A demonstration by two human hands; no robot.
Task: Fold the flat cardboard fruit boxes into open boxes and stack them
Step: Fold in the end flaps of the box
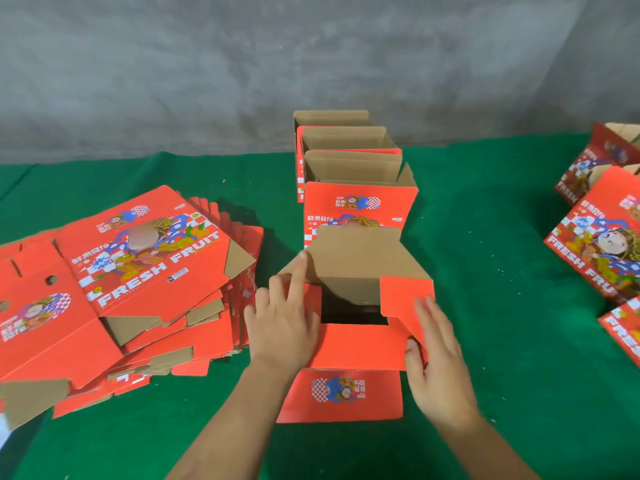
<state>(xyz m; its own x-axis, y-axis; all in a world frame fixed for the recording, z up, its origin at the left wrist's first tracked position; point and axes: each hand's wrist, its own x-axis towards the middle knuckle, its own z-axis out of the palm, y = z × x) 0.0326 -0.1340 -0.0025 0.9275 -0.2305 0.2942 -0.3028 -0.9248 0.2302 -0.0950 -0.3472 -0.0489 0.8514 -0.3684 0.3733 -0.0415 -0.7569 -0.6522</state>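
A red printed cardboard fruit box stands upright in front of me on the green table, its end flaps partly folded inward and a dark gap left in the middle. My left hand lies flat on the left flap, its index finger stretched up against the brown far flap. My right hand presses with straight fingers on the red right flap. Just behind stands a row of folded open boxes, nested one behind another. A pile of flat red boxes lies to the left.
The green cloth table runs back to a grey concrete wall. At the right edge lie several more folded red boxes, tipped on their sides. Bare green cloth shows between the middle boxes and the right group.
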